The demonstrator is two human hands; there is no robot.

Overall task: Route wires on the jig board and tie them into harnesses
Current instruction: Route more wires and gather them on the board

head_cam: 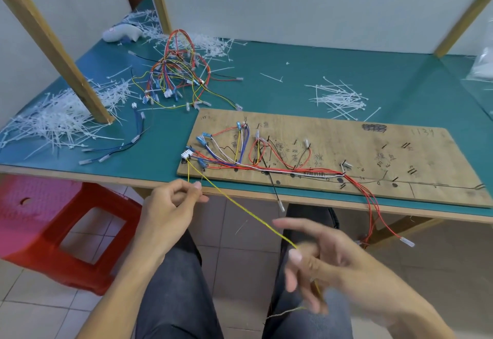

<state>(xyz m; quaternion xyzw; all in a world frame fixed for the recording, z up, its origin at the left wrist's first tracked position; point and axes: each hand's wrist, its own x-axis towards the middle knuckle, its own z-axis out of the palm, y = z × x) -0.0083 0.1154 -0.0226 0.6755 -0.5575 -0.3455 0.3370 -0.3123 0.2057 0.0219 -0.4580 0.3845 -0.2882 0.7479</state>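
A wooden jig board (360,149) lies on the green table, with red, white, blue and yellow wires (266,164) routed along its pegs from a white connector (186,155) at its left end. Two yellow wires (240,206) run from that connector off the table's front edge. My left hand (170,205) pinches one of them just below the edge. My right hand (314,264), blurred, holds the longer yellow wire over my lap between thumb and fingers, the other fingers spread.
A tangle of finished harnesses (176,71) sits at the back left. Loose white cable ties lie in heaps at left (58,117) and right (338,98). Loose blue and black wires (117,146) lie left of the board. A red stool (66,232) stands at my left.
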